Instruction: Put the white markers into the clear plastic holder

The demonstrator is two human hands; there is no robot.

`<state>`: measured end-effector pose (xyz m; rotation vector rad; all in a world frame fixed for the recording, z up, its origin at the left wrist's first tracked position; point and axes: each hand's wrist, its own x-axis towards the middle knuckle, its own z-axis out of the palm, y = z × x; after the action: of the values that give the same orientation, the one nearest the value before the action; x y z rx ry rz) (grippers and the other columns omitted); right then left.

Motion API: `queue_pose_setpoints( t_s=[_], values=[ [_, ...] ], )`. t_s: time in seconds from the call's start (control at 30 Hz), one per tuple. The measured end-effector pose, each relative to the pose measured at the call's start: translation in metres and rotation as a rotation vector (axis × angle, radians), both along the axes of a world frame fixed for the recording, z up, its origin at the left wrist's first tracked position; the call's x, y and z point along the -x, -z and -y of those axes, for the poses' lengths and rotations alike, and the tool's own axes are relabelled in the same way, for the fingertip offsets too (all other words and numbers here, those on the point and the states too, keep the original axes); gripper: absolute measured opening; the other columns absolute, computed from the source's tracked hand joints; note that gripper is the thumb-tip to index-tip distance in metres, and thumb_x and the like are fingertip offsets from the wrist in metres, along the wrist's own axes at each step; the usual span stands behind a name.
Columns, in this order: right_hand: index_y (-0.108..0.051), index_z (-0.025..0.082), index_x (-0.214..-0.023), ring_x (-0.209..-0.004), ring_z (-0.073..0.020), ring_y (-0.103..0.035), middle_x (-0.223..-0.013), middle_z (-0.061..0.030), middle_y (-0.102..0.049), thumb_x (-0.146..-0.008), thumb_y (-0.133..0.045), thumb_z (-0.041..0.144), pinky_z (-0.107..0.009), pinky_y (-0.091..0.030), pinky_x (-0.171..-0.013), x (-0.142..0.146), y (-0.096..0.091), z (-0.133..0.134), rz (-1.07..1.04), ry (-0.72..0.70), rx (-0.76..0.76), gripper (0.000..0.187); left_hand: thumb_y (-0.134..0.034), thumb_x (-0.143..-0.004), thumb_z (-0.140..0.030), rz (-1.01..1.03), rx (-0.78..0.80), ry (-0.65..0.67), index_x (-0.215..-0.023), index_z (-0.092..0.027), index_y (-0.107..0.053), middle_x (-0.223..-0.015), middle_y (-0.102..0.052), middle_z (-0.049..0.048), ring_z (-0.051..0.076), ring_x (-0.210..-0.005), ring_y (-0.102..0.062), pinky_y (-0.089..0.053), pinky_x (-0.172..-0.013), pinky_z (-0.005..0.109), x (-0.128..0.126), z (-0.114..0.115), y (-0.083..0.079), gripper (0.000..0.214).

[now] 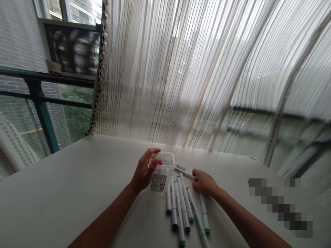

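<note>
My left hand (145, 170) is curled around the left side and rim of a clear plastic marker box (162, 174), which stands upright on the white table (77, 186) with a label on its front. A marker with a red cap shows inside the box. My right hand (204, 182) rests on the table to the box's right, fingers closed on a white marker (184, 173) that points toward the box. Several white markers (182, 203) with coloured caps lie side by side in front of the box, between my forearms.
A striped sheer curtain (207, 75) hangs right behind the table's far edge. On the left, a window with a dark green railing (41, 106) looks out on brick buildings. A blurred patch (281, 203) covers part of the table at the right.
</note>
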<state>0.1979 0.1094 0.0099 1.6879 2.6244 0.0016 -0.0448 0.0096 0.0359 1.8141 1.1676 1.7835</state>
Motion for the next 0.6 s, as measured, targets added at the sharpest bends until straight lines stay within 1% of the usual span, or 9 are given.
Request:
queue_pose_setpoints(
  t_s=[0.2, 0.43, 0.6],
  values=[
    [-0.05, 0.017, -0.09, -0.082, -0.0206, -0.054, -0.089, -0.0083, -0.058, -0.066, -0.044, 0.014, -0.027, -0.029, -0.061, 0.0007, 0.0, 0.0006, 0.013, 0.004, -0.005, 0.025, -0.037, -0.086, -0.045, 0.008, 0.005, 0.001, -0.107, -0.018, -0.05, -0.088, -0.057, 0.0061, 0.019, -0.076, -0.054, -0.043, -0.067, 0.03, 0.0, 0.0006, 0.0004, 0.036],
    [-0.049, 0.017, -0.091, -0.084, -0.0212, -0.054, -0.09, -0.0084, -0.058, -0.067, -0.045, 0.014, -0.028, -0.031, -0.064, 0.0003, 0.0019, -0.0002, 0.014, 0.001, -0.012, 0.025, -0.039, -0.085, -0.046, 0.029, 0.01, 0.012, -0.104, -0.018, -0.049, -0.08, -0.054, 0.0034, 0.015, -0.065, -0.051, -0.041, -0.061, 0.027, -0.0012, 0.0008, 0.0004, 0.035],
    [-0.049, 0.017, -0.092, -0.085, -0.0217, -0.054, -0.09, -0.0085, -0.058, -0.066, -0.044, 0.013, -0.028, -0.031, -0.065, 0.0002, 0.0026, -0.0003, 0.01, 0.001, -0.015, 0.027, -0.038, -0.086, -0.045, 0.025, 0.015, 0.011, -0.103, -0.017, -0.048, -0.078, -0.053, 0.0024, 0.014, -0.063, -0.049, -0.04, -0.06, 0.026, -0.002, 0.0012, -0.0003, 0.034]
  ],
)
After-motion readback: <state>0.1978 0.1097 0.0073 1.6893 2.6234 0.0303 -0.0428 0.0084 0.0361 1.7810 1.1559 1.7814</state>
